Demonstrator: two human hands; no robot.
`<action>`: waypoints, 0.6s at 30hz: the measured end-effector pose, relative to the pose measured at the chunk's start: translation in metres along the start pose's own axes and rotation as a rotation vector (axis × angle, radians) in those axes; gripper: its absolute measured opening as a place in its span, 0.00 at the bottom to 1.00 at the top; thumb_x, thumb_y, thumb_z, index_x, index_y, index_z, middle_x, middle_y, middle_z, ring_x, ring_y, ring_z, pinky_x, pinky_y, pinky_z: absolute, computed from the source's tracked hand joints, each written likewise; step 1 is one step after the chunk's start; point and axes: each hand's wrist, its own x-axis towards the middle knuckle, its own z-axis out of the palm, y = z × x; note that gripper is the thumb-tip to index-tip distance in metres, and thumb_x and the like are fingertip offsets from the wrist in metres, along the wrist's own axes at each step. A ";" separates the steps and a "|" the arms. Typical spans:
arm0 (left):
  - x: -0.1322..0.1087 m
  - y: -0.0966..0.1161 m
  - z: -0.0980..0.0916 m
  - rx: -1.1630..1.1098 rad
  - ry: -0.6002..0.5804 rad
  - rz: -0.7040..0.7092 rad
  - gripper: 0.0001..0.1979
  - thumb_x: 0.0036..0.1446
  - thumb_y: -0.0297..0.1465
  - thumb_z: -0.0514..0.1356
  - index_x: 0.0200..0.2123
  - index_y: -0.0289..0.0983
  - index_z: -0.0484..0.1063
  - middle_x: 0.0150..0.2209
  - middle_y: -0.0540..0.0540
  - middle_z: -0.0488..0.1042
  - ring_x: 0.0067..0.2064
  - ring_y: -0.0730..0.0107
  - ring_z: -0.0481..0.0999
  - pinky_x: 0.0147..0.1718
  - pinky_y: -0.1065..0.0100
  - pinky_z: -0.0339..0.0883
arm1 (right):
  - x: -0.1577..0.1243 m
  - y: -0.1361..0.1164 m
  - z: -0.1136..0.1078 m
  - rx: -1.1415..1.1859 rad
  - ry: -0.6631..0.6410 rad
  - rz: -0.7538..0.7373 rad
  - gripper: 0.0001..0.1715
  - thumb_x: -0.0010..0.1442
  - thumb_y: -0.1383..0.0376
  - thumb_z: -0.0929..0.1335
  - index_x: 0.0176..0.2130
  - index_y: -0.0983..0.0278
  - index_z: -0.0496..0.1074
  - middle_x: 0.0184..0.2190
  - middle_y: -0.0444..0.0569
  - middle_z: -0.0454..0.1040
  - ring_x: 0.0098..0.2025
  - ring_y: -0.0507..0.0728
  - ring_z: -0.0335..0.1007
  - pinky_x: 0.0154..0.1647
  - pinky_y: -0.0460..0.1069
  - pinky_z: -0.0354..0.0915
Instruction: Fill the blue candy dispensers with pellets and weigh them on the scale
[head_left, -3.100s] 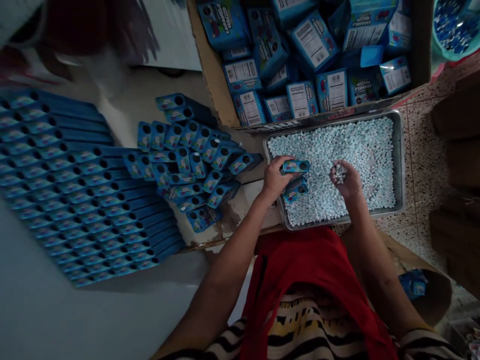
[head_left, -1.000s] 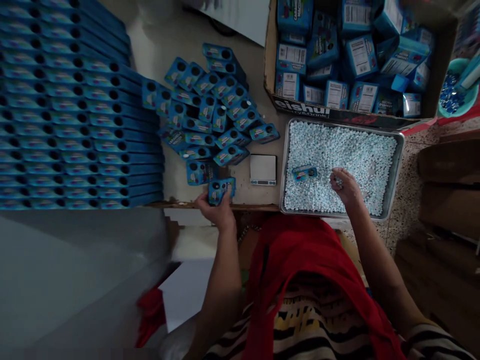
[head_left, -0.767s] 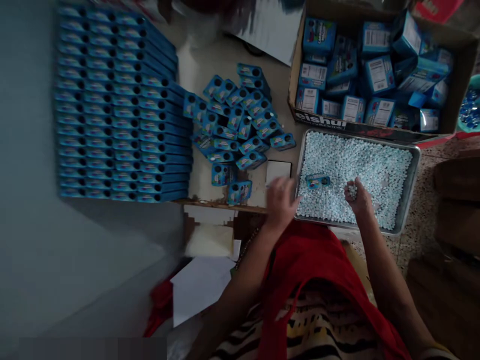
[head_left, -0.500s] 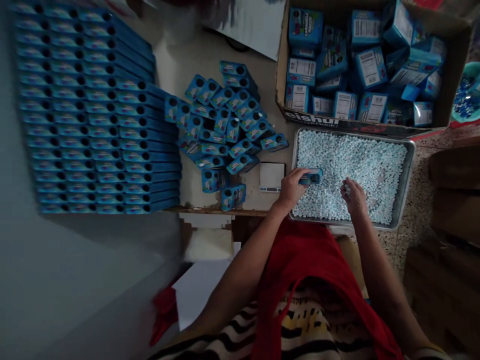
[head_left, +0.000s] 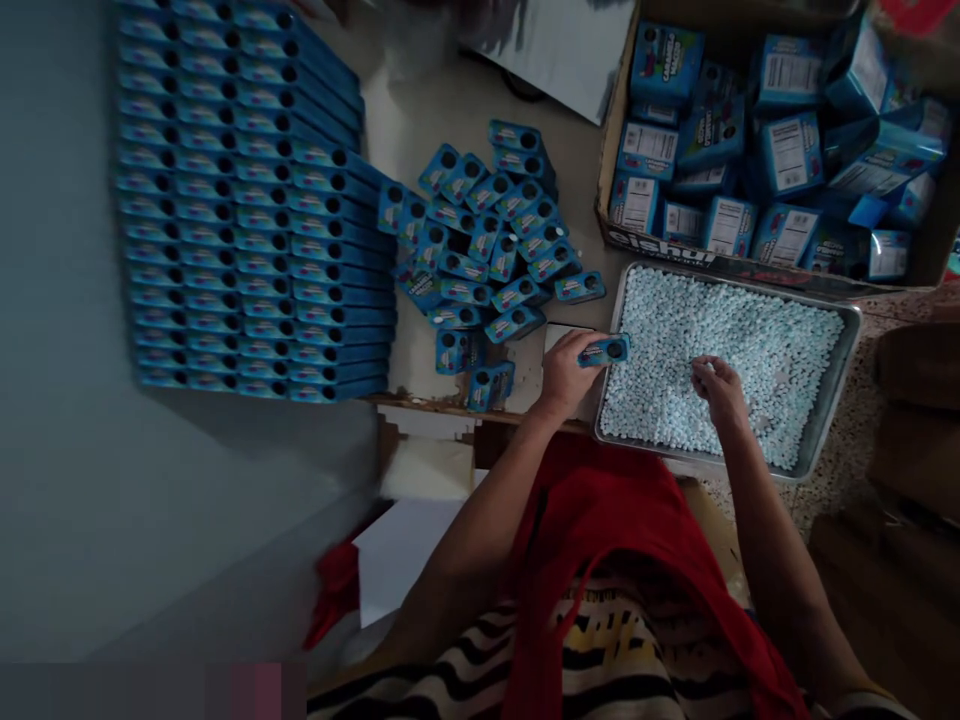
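Note:
My left hand [head_left: 568, 375] is closed on a small blue candy box [head_left: 604, 350], its printed end with a dark round spot facing up. The box is over the left rim of a metal tray [head_left: 831, 420] filled with small pale blue and white candies [head_left: 675, 310]. Above the middle of the candies is my right hand [head_left: 721, 392], its fingers curled and pinched together. Whatever they hold, if anything, is hidden. Beneath my left hand, a flat white scale [head_left: 555, 335] is mostly covered.
Left of the scale lies a loose pile of blue boxes [head_left: 487, 240]. Beyond it, a tall ordered stack of matching boxes [head_left: 247, 230] stands by the wall. A cardboard carton [head_left: 660, 244] holding larger blue packs [head_left: 724, 225] borders the tray's far side.
The view has swung left, so everything sits farther right. My left hand has carried the box leftward off the candies and turned its printed end up. Candies seen in my right fingers no longer show.

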 end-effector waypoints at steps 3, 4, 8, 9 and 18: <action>-0.003 -0.001 -0.011 0.087 0.020 -0.012 0.16 0.55 0.26 0.75 0.48 0.41 0.85 0.48 0.44 0.86 0.52 0.55 0.84 0.56 0.58 0.76 | -0.002 -0.010 0.004 -0.025 -0.016 -0.018 0.31 0.40 0.47 0.83 0.34 0.61 0.74 0.21 0.38 0.69 0.23 0.47 0.58 0.25 0.44 0.52; -0.004 -0.002 -0.012 0.104 0.019 -0.017 0.16 0.55 0.26 0.75 0.48 0.41 0.85 0.47 0.43 0.86 0.52 0.55 0.84 0.56 0.58 0.76 | -0.006 -0.015 0.006 -0.031 -0.051 -0.031 0.30 0.41 0.46 0.83 0.34 0.61 0.74 0.21 0.38 0.69 0.23 0.47 0.58 0.25 0.44 0.52; -0.002 0.000 -0.003 0.128 -0.018 0.003 0.17 0.54 0.26 0.76 0.48 0.42 0.86 0.47 0.44 0.85 0.51 0.54 0.83 0.55 0.58 0.75 | -0.031 -0.042 0.023 -0.114 -0.294 -0.160 0.25 0.54 0.44 0.80 0.37 0.59 0.76 0.23 0.39 0.68 0.25 0.50 0.58 0.27 0.46 0.54; -0.001 0.002 0.001 0.127 -0.036 0.019 0.18 0.54 0.26 0.75 0.49 0.42 0.86 0.46 0.44 0.85 0.51 0.54 0.82 0.54 0.58 0.75 | -0.037 -0.048 0.029 -0.178 -0.339 -0.219 0.23 0.57 0.45 0.78 0.37 0.59 0.77 0.24 0.40 0.69 0.26 0.51 0.59 0.28 0.47 0.56; 0.001 0.022 0.029 0.089 -0.132 0.137 0.20 0.57 0.21 0.71 0.52 0.42 0.85 0.47 0.44 0.84 0.52 0.55 0.81 0.54 0.59 0.74 | -0.038 -0.066 0.051 -0.740 -0.394 -0.594 0.14 0.62 0.66 0.71 0.48 0.58 0.82 0.35 0.47 0.80 0.34 0.56 0.70 0.40 0.50 0.62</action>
